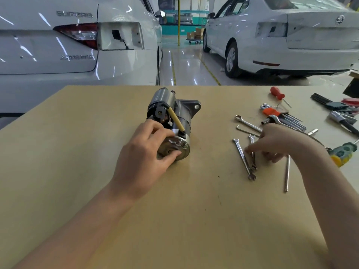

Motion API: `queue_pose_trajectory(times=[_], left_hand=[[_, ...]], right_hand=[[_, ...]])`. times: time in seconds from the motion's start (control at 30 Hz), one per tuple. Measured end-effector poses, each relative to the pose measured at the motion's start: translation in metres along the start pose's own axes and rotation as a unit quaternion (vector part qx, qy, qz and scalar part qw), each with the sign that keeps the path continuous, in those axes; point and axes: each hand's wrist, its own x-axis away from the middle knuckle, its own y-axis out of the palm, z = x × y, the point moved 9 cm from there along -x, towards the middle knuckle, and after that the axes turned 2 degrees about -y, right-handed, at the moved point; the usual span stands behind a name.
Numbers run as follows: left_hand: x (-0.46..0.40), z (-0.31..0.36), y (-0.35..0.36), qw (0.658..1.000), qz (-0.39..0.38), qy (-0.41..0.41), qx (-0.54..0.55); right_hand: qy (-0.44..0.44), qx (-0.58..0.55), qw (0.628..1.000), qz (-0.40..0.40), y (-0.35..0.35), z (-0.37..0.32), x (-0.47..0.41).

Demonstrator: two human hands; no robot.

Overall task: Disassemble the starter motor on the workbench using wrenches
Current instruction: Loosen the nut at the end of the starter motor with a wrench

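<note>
Head view. The starter motor [172, 123] lies on its side near the middle of the tabletop [77, 152], its end cap turned toward the viewer and its mounting flange away. The left hand [143, 154] grips the end cap, fingers and thumb curled round its rim. The right hand [275, 142] reaches over a pair of combination wrenches [245, 159] lying side by side, well apart from the motor; its forefinger points down at them, but whether it touches or pinches one cannot be told. A third combination wrench [248, 123], a hex key [245, 130], a hex key set [283, 117] and a red-handled screwdriver [277, 93] lie beyond. The step appears to be wrench selection. To do it well: match the jaw to the end-cap bolt heads before lifting, prefer the ring end to avoid rounding, and keep the left grip firm so the round body cannot roll under torque
</note>
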Motion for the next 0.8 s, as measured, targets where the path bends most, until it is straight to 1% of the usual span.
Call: queue_pose_trajectory(times=[0.17,0.27,0.37,0.4,0.47,0.5,0.53,0.57,0.63,0.67,0.7,0.8], left_hand=[[0.001,0.003,0.002,1.0,-0.003,0.006,-0.01],[0.001,0.005,0.002,1.0,0.005,0.017,-0.012],[0.002,0.01,0.007,0.999,0.007,0.037,-0.034],[0.003,0.011,0.008,0.998,0.008,0.04,-0.041],[0.002,0.012,0.01,0.998,0.013,0.04,-0.053],[0.002,0.013,0.01,0.997,0.02,0.041,-0.062],[0.001,0.013,0.011,0.996,0.028,0.044,-0.07],[0.0,0.014,0.01,0.995,0.037,0.05,-0.075],[-0.001,0.013,0.009,0.995,0.05,0.06,-0.066],[-0.001,0.012,0.008,0.995,0.052,0.06,-0.057],[-0.001,0.01,0.009,0.996,0.05,0.057,-0.049],[-0.003,0.003,0.009,0.998,0.045,0.026,-0.042]], right_hand=[[0.056,-0.04,0.997,-0.029,0.002,0.008,-0.002],[0.061,-0.029,0.997,-0.027,0.004,0.006,0.003],[0.022,0.019,0.999,0.019,-0.003,-0.003,0.007],[-0.002,0.008,0.999,0.037,-0.007,-0.008,0.009],[-0.083,-0.069,0.99,0.087,-0.017,-0.028,0.014],[-0.139,-0.128,0.975,0.115,-0.024,-0.043,0.019],[-0.191,-0.201,0.952,0.13,-0.027,-0.058,0.027],[-0.232,-0.283,0.922,0.125,-0.027,-0.072,0.036],[-0.275,-0.43,0.856,0.079,-0.018,-0.094,0.049],[-0.277,-0.476,0.833,0.057,-0.01,-0.101,0.052],[-0.269,-0.508,0.817,0.039,-0.002,-0.106,0.054],[-0.221,-0.571,0.79,0.011,0.023,-0.109,0.052]])
